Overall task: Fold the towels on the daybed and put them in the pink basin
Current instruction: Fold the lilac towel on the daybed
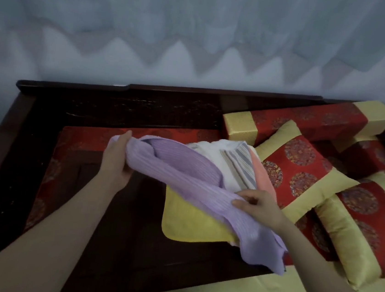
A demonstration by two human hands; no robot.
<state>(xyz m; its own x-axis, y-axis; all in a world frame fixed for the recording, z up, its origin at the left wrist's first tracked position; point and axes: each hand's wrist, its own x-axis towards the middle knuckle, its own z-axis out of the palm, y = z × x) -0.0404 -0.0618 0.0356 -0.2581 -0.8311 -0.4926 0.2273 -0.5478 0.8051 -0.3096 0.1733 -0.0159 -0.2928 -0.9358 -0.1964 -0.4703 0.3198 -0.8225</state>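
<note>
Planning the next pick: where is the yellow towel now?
Head view, centre: the yellow towel lies flat on the daybed, partly under the purple towel held by the left hand and right hand, left of the cushions.

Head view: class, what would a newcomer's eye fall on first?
The lilac towel, stretched between both hands at the centre: the left hand grips one end, the right hand pinches the other. Beneath it lies a yellow towel; behind, a heap of white, striped and orange towels. Red-and-gold cushions crowd the right.
</note>
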